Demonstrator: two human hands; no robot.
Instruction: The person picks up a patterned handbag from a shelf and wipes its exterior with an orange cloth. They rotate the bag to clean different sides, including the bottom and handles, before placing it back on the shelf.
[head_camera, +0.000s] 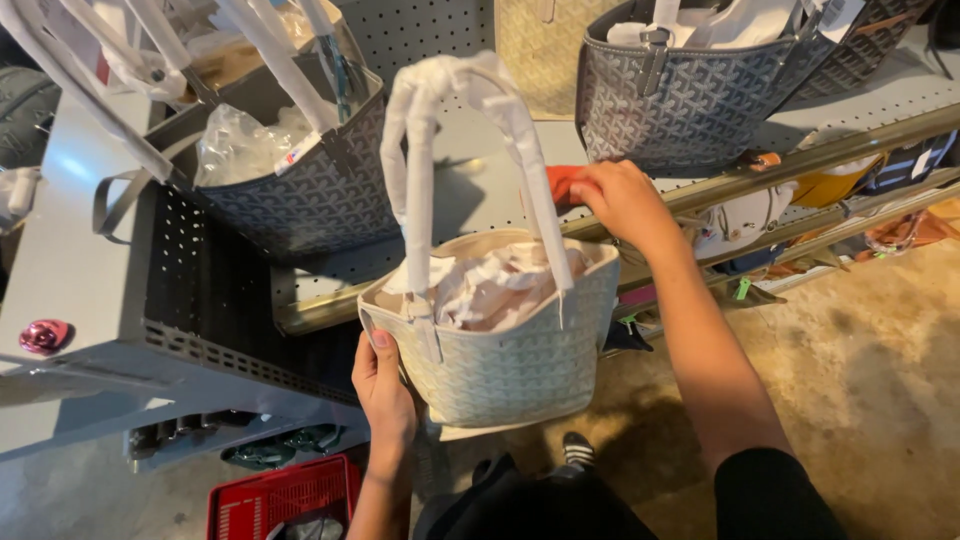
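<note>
White tote (500, 350) hangs at the shelf edge, left hand (383, 385) clamped on its side — light, soft, paper-stuffed. Right hand (622, 200) presses an orange cloth (562, 183) just beyond; grip the wrapped handles (470, 150).

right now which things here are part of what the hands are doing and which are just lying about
In hand:
white tote bag, left hand holds its side
orange cloth on the shelf, under the right hand

Lying about:
two grey tote bags
red basket
pink rosette
</note>
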